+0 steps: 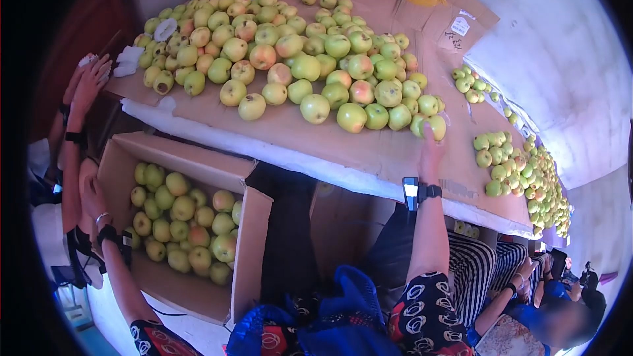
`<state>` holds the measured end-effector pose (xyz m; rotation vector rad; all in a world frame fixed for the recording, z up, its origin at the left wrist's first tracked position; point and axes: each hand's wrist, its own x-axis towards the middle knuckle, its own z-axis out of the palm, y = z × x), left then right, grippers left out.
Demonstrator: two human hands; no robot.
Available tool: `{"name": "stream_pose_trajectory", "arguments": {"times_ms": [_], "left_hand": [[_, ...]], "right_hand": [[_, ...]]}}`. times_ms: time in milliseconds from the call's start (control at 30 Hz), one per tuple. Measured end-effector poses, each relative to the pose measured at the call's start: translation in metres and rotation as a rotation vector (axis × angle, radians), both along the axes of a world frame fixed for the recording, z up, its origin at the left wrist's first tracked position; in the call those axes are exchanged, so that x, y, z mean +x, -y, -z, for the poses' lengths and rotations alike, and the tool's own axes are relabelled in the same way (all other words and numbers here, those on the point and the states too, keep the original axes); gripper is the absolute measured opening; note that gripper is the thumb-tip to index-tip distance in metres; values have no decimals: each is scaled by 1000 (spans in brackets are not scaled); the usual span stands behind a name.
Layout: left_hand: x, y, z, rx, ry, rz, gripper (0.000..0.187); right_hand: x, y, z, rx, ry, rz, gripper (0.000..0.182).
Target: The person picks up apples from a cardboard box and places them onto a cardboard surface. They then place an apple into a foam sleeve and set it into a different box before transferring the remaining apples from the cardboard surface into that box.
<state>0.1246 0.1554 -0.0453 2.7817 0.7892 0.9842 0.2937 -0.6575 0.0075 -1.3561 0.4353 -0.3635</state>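
While we sort, our right hand (430, 148) touches an apple (436, 126) on the table (369, 151).
Fingers open; left hand (92, 192) open on the box (247, 250) rim.

I'm seeing smooth, slightly glossy apples (315, 108) lying on matt brown cardboard sheets (369, 151), plus a matt cardboard box (254, 224) near left.

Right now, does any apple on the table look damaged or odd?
Yes. In the apple pile on the cardboard-covered table, one apple near the left edge shows a dark brown spot, like rot or a bruise. Another apple at the front edge also has a small dark mark. The rest look sound.
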Motion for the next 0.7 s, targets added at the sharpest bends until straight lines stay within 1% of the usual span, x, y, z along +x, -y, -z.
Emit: {"name": "stream_pose_trajectory", "arguments": {"times_ms": [67,100,167,200,267,300,367,400,467,500,567,600,667,700], "left_hand": [[1,15,-14,-100,1,-38,26],[2,9,-12,-101,3,-38,26],[1,-3,2,-115,-6,-24,26],[1,2,1,-116,-10,-23,26],[1,7,-8,35,-115,-148,26],[2,4,-10,36,-114,-150,26],[1,1,-3,-55,-147,-149,27],[0,4,1,-59,-153,-149,27],[0,2,-3,0,-129,-136,28],[-1,-2,-3,5,-129,-139,28],[-1,-10,8,-37,-96,-97,29],[-1,-10,10,-36,-102,-91,29],[-4,-17,8,6,-150,-97,29],[-3,-39,19,12,-151,-108,29]], "right_hand": [[14,14,14,-1020,80,141,67],[16,13,15,-1021,82,142,67],[18,14,14,-1469,163,141,68],[18,15,14,-1470,159,139,68],[21,15,16,-1333,216,89,67],[21,15,14,-1332,217,87,67],[8,20,9,-922,46,-100,71],[2,28,15,-927,41,-103,71],[-7,33,31,-840,47,-251,72],[-7,31,35,-835,48,-254,72],[-15,20,23,-1280,135,-155,77],[-16,18,15,-1279,126,-155,77],[0,9,3,-1373,298,-61,87],[9,11,3,-1364,304,-69,87]]}}
